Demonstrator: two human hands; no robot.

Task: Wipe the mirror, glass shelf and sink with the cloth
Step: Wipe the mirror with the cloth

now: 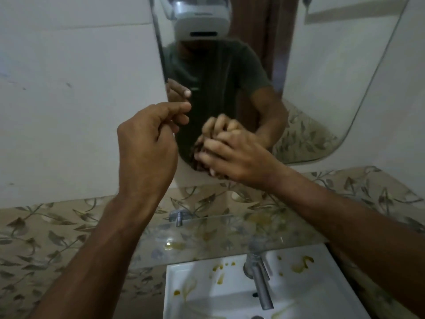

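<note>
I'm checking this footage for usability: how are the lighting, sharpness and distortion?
Head view: dim, flat light with a greenish cast; the right hand pressing the cloth on the mirror is motion-blurred; wide-angle lens bows the mirror's edges; stains on the sink stay readable.

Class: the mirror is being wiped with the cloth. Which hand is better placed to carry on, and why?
The right hand: it presses the dark cloth against the mirror near its lower edge. The left hand hangs beside it with loosely curled fingers, holding nothing.
</note>
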